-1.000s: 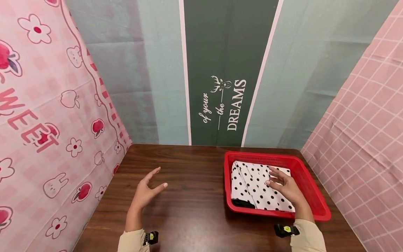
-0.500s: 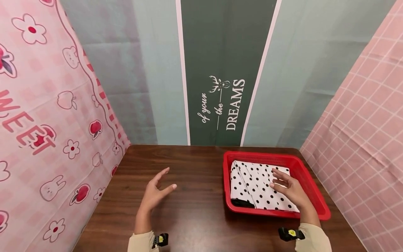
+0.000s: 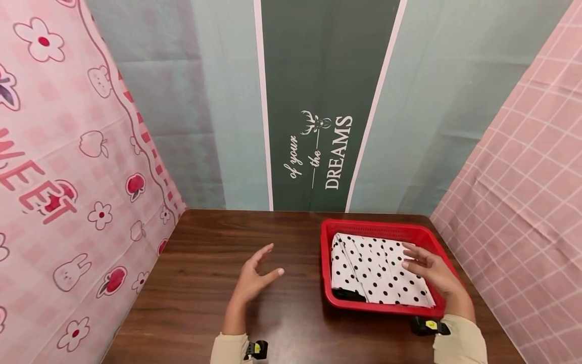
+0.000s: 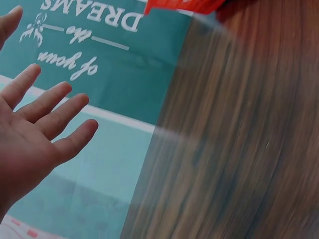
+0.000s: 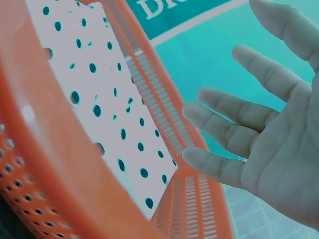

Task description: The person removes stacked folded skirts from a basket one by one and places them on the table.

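Dark wood surface point(image 3: 204, 283) carries the red basket point(image 3: 447, 258), where your right hand point(image 3: 432, 270) hovers, fingers spread, over the folded polka-dot cloth point(image 3: 373, 268), left hand point(image 3: 252, 280) beside it empty; next, grasp the cloth.

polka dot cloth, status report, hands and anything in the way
Left hand open, above the table, holding nothing. Right hand open, over the right edge of the polka dot cloth; contact unclear. Cloth lies folded in the red basket. Nothing in the way.
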### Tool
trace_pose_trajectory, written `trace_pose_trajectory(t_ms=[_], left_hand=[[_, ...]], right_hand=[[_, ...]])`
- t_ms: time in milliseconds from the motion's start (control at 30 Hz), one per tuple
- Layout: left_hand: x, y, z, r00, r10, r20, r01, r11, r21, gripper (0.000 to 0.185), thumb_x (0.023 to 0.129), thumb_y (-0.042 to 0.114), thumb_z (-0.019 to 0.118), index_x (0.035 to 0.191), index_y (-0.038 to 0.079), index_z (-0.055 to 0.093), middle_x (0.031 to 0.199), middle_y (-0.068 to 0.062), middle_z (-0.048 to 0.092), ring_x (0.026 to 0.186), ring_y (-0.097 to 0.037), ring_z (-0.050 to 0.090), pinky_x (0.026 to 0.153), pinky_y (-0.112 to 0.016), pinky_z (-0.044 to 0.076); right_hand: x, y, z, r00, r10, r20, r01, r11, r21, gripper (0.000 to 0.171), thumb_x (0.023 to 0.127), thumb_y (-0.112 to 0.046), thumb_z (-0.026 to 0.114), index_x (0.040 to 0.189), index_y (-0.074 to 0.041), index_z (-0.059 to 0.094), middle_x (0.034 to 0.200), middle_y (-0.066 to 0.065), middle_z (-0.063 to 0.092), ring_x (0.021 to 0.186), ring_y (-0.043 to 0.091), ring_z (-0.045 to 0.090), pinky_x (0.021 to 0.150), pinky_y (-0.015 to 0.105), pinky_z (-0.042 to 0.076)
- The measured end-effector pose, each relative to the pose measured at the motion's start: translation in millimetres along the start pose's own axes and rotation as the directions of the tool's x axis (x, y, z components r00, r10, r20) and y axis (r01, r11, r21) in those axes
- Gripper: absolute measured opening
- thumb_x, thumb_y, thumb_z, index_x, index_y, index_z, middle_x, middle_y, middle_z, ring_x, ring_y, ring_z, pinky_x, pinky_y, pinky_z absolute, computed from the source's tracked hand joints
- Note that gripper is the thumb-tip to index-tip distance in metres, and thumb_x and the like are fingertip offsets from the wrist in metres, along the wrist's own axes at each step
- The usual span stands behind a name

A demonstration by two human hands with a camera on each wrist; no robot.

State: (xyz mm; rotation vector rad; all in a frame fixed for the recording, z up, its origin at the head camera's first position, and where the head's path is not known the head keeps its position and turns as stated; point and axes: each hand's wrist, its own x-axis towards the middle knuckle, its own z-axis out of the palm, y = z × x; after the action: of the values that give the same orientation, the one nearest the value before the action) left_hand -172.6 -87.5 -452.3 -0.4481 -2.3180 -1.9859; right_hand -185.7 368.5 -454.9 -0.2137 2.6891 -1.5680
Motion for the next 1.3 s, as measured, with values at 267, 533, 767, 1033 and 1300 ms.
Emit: trace_pose_trajectory(t_ms=[267, 533, 767, 1033, 1300], left_hand=[[3.6, 2.6, 24.2, 1.0, 0.006, 0.02, -0.006, 1.0, -0.006, 0.06, 0.079, 0.006, 0.073, 0.133, 0.001, 0.048, 0.132, -0.02, 0.047, 0.118, -0.038, 0.044, 0.092, -0.058, 0.034], [13.1, 4.9, 44.6, 0.998, 0.026, 0.065, -0.025, 1.0, -0.01, 0.059, 0.078, 0.006, 0.073, 0.132, 0.0, 0.048, 0.131, -0.018, 0.049, 0.117, -0.036, 0.046, 0.092, -0.054, 0.037], [20.7, 10.8, 72.2, 0.994, 0.011, 0.108, -0.005, 0.999, -0.049, 0.06, 0.078, 0.009, 0.074, 0.132, 0.0, 0.048, 0.126, -0.021, 0.051, 0.112, -0.038, 0.05, 0.088, -0.049, 0.042], [27.5, 10.9, 96.9, 0.99, -0.01, 0.139, 0.025, 0.994, -0.11, 0.062, 0.077, 0.008, 0.074, 0.132, -0.003, 0.047, 0.124, -0.025, 0.051, 0.11, -0.046, 0.048, 0.09, -0.056, 0.039], [48.2, -18.7, 120.3, 0.988, -0.033, 0.149, 0.054, 0.989, -0.138, 0.063, 0.077, 0.012, 0.075, 0.134, 0.007, 0.048, 0.126, -0.014, 0.052, 0.113, -0.035, 0.051, 0.094, -0.047, 0.04]], right_hand=[[2.4, 14.5, -20.8, 0.998, 0.068, 0.019, -0.068, 0.997, 0.02, 0.057, 0.091, -0.021, 0.06, 0.14, -0.001, 0.037, 0.127, 0.022, 0.045, 0.095, -0.001, 0.055, 0.079, 0.026, 0.047], [16.3, 25.8, -31.2, 0.988, 0.14, 0.061, -0.144, 0.986, 0.08, 0.061, 0.093, -0.026, 0.058, 0.143, -0.003, 0.032, 0.136, 0.032, 0.033, 0.101, 0.006, 0.054, 0.088, 0.048, 0.043], [33.1, 33.5, -38.1, 0.967, 0.238, 0.09, -0.247, 0.962, 0.119, 0.07, 0.092, -0.032, 0.058, 0.145, -0.002, 0.024, 0.143, 0.03, 0.024, 0.121, 0.042, 0.036, 0.093, 0.058, 0.035], [38.2, 41.3, -40.5, 0.946, 0.295, 0.136, -0.316, 0.932, 0.18, 0.076, 0.093, -0.035, 0.056, 0.147, -0.001, 0.015, 0.145, 0.031, 0.015, 0.128, 0.049, 0.023, 0.096, 0.061, 0.029], [39.8, 48.1, -42.5, 0.932, 0.342, 0.124, -0.361, 0.911, 0.201, 0.079, 0.094, -0.039, 0.052, 0.147, 0.0, 0.009, 0.145, 0.033, 0.013, 0.129, 0.05, 0.021, 0.096, 0.064, 0.026]])
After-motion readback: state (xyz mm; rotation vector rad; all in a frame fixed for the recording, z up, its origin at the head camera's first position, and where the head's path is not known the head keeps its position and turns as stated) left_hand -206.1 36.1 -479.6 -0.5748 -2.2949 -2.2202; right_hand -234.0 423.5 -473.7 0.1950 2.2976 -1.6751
